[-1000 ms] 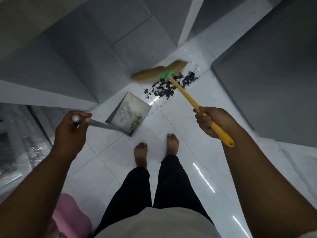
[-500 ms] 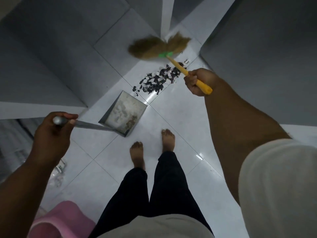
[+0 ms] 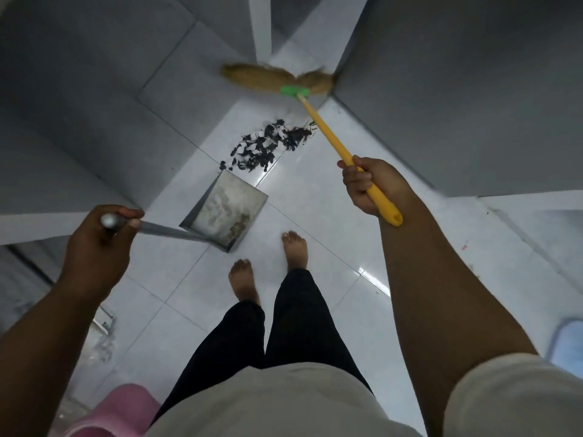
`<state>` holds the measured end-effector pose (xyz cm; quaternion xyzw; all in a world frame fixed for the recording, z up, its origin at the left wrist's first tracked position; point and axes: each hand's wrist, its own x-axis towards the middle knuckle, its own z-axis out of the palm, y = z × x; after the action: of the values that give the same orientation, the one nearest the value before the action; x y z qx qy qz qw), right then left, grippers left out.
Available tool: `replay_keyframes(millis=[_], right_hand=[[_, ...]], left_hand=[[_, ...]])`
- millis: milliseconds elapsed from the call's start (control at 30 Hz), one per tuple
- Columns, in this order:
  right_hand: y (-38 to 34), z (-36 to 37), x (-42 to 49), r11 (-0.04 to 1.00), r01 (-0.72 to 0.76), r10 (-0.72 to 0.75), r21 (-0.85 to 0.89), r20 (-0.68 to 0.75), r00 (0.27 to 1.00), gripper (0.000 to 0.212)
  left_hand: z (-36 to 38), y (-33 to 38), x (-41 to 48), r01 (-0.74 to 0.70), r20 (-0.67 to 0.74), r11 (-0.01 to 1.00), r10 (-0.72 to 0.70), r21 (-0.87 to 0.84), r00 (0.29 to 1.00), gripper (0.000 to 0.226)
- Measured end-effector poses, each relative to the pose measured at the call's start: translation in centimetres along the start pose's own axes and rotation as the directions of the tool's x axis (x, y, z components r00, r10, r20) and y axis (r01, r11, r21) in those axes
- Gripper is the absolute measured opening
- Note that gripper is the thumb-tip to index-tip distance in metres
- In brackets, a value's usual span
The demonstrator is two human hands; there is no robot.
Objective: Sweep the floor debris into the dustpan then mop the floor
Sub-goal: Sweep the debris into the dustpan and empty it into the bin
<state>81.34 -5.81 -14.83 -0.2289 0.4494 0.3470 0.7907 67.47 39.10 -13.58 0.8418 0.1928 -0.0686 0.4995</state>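
Note:
A pile of black debris lies on the white tiled floor, just beyond the open mouth of a metal dustpan. My left hand grips the dustpan's long grey handle. My right hand grips the yellow handle of a broom. Its straw head, with a green collar, is in the far corner behind the debris, blurred by motion.
Grey walls close in on the left and right, meeting at a narrow corner. My bare feet stand just behind the dustpan. A pink plastic object sits at the bottom left, a pale blue thing at the right edge.
The broom head has swung back from over the debris into the far corner. My right hand pulled back toward me along with the handle. The dustpan and left hand stayed put.

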Motion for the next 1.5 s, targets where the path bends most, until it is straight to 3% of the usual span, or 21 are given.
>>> replay_keyframes(millis=[133, 267, 533, 800, 967, 1100, 1267, 1500], right_hand=[[0.4, -0.5, 2.7, 0.976, 0.054, -0.047, 0.21, -0.039, 0.998, 0.016], [2.7, -0.8, 2.1, 0.953, 0.038, -0.047, 0.302, 0.024, 0.999, 0.014], [6.1, -2.9, -5.9, 0.978, 0.067, -0.08, 0.2, 0.055, 0.995, 0.028], [5.7, -1.8, -2.2, 0.929, 0.113, -0.091, 0.352, -0.08, 0.993, 0.028], [8.0, 0.0, -2.8, 0.954, 0.048, -0.039, 0.297, -0.039, 0.999, 0.021], [8.9, 2.0, -5.6, 0.971, 0.078, -0.067, 0.224, -0.057, 0.996, 0.025], [5.3, 7.3, -5.7, 0.982, 0.149, -0.142, 0.116, -0.069, 0.988, 0.022], [-4.6, 14.7, 2.6, 0.946, 0.209, -0.225, 0.247, 0.039, 0.974, 0.025]], left_hand=[[0.6, 0.9, 0.3, -0.022, 0.039, 0.999, 0.021, 0.024, 0.999, 0.009], [1.3, 2.2, 0.4, -0.05, 0.085, 0.996, 0.043, 0.075, 0.995, 0.01], [1.6, 4.4, 0.7, -0.063, 0.09, 0.99, 0.052, 0.127, 0.995, 0.011], [0.8, 3.9, 0.4, -0.052, 0.056, 0.986, 0.043, 0.156, 0.997, 0.009], [-0.1, 4.1, 0.1, -0.04, 0.026, 0.989, 0.036, 0.144, 0.999, 0.01], [-1.3, 5.1, 0.4, -0.05, 0.026, 0.989, 0.047, 0.138, 0.999, 0.01], [-2.1, 7.8, 2.3, -0.067, 0.058, 0.988, 0.06, 0.137, 0.997, 0.012], [-0.5, 9.7, 6.1, -0.038, 0.084, 0.994, 0.03, 0.098, 0.996, 0.011]])
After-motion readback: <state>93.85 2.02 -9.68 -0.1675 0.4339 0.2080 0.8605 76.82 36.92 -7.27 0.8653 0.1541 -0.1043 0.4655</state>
